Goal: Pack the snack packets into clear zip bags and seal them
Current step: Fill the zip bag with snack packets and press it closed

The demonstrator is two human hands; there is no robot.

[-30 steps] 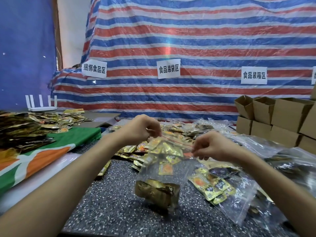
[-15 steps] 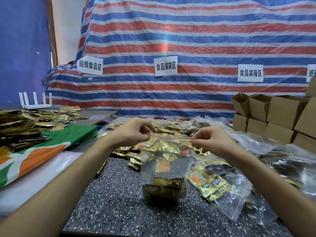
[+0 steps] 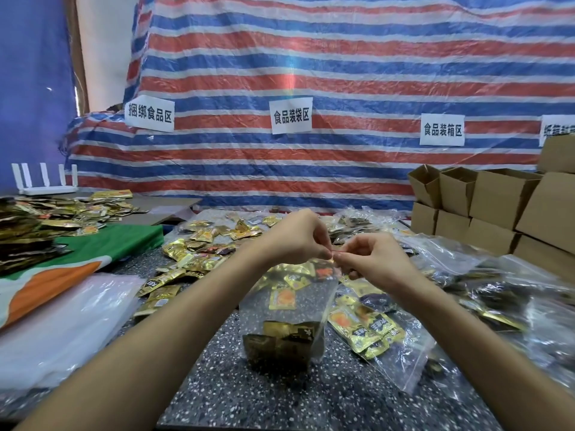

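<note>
A clear zip bag [image 3: 286, 309] hangs upright over the speckled table [image 3: 249, 396], its bottom resting on the surface. Gold and dark snack packets [image 3: 281, 340] sit in its bottom. My left hand [image 3: 298, 236] and my right hand [image 3: 373, 259] pinch the red zip strip at the bag's top, fingertips almost touching at the middle. Loose gold packets [image 3: 199, 244] lie scattered behind the bag.
A filled zip bag [image 3: 373, 332] lies flat to the right, with more clear bags [image 3: 504, 293] beyond it. Open cardboard boxes [image 3: 497, 213] stack at the right. A green-and-orange cloth [image 3: 81, 262], clear plastic sheets [image 3: 62, 325] and piled packets [image 3: 28, 231] occupy the left.
My hands held the zip strip wide apart at its two ends; they have since come together at the strip's middle. The bag has settled upright onto the table.
</note>
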